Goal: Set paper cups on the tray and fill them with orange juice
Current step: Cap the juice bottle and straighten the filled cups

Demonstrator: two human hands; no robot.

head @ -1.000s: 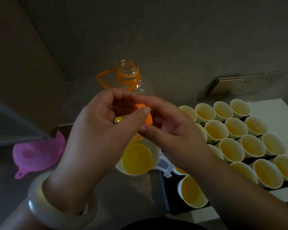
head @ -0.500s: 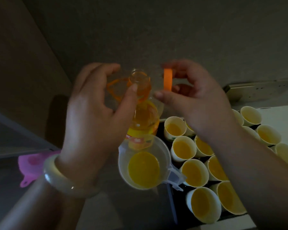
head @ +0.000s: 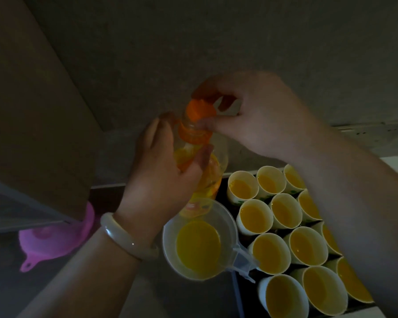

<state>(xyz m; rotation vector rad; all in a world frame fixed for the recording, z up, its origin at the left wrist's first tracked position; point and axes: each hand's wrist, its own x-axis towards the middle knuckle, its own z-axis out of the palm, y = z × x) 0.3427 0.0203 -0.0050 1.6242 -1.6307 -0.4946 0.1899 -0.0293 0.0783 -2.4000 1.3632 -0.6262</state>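
Risk, tray: the right forearm hangs over the right-hand rows of the dark tray [head: 237, 294]. If the elbow sinks, it probably pushes into the cups there. They stand rim to rim, so one tipping would likely take its neighbours with it.
Risk, bottle: the bottle [head: 202, 171] stands on the table [head: 182, 301] just beyond the jug, and its base is hidden. A hard twist at the top could skid it into the jug.
Risk, jug: the clear jug [head: 199, 244] holds juice and sits just left of the tray, its spout over the tray's edge. The left wrist is close, so a nudge could slop juice out.
Risk, cap: the orange cap [head: 199, 110] sits askew on the bottle mouth. Turned like this, it may cross-thread or slip free and drop.
Look, paper cups: the paper cups [head: 255, 216] fill the tray at the right in tight rows. They are pale, some with green print. Every one in view holds orange juice; those under the forearm cannot be judged.
Look, bottle: clear plastic with an orange neck ring and strap and a yellow label. Some juice remains inside.
Left hand: the left hand [head: 156, 180] has its fingers [head: 152, 143] wrapped round the bottle's shoulder.
Right hand: the right hand [head: 262, 120] pinches the cap between thumb and fingers.
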